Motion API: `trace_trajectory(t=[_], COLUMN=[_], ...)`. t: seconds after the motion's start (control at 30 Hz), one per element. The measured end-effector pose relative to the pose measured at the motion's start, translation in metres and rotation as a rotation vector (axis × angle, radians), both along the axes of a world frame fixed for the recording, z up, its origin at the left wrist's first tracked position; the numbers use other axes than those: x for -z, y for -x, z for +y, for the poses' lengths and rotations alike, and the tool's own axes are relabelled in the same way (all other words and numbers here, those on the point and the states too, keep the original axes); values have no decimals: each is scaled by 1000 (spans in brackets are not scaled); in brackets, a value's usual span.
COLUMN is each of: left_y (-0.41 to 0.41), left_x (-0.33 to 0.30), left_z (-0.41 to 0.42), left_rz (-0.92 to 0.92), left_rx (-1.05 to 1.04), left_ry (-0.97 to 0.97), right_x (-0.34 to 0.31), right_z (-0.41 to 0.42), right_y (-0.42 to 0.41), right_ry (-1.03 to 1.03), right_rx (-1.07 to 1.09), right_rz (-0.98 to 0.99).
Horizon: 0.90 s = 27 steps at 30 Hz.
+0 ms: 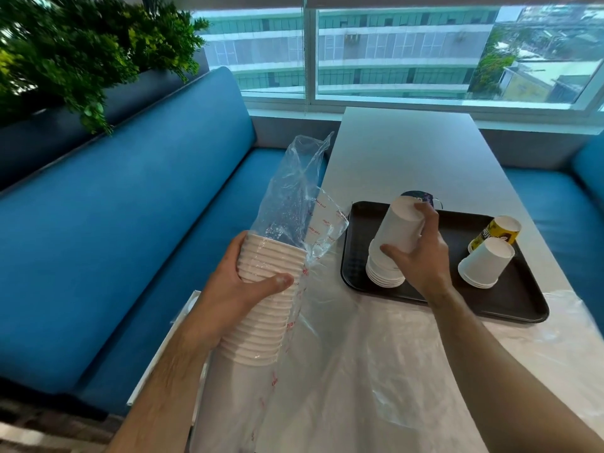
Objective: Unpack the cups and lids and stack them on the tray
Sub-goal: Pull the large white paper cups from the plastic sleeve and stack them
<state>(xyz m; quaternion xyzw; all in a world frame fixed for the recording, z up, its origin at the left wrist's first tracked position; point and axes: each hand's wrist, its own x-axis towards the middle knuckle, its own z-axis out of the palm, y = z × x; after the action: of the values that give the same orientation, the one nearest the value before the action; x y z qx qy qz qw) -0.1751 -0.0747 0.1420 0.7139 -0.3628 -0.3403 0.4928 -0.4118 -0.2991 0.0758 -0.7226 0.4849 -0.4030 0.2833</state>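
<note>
Cup sleeve (261, 305) in clear wrap (295, 204), held off the table's (408, 152) left edge, left hand (238, 282) curled round it. Right hand (421, 253) grips an upturned cup (400, 227) atop the stack (384, 273) on the tray (457, 300). Second stack (483, 263) at its 3 o'clock, yellow cup (496, 232) at 2.

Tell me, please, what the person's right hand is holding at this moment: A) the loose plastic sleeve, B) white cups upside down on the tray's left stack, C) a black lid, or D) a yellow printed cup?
B: the right hand grips upturned white cups on top of the left stack of white cups on the black tray, while the left hand holds the sleeved cups.
</note>
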Motion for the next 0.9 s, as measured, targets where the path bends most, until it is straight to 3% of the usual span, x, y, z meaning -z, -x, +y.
trace_trajectory(t=[0.4,0.53,0.63,0.77,0.9], left_y=[2,4,4,8,13], left_x=[-2,-4,-4,-6,-9], left_z=[1,0,-1,-2,-2], left_rz=[-19,-26,-35,-46,-65], left_rx=[-5,6,3,-28,-43], left_ry=[-24,-32,-40,-50,-72], right_x=[14,3,-20,-61,-84], right_z=[1,6,23,47,68], right_y=[-2,-4,-16,-39,-58], right_ry=[-81,11,168,90,-35], right_rx=[-6,91,132,-257,-680], right_rz=[77,195,45,-118,53])
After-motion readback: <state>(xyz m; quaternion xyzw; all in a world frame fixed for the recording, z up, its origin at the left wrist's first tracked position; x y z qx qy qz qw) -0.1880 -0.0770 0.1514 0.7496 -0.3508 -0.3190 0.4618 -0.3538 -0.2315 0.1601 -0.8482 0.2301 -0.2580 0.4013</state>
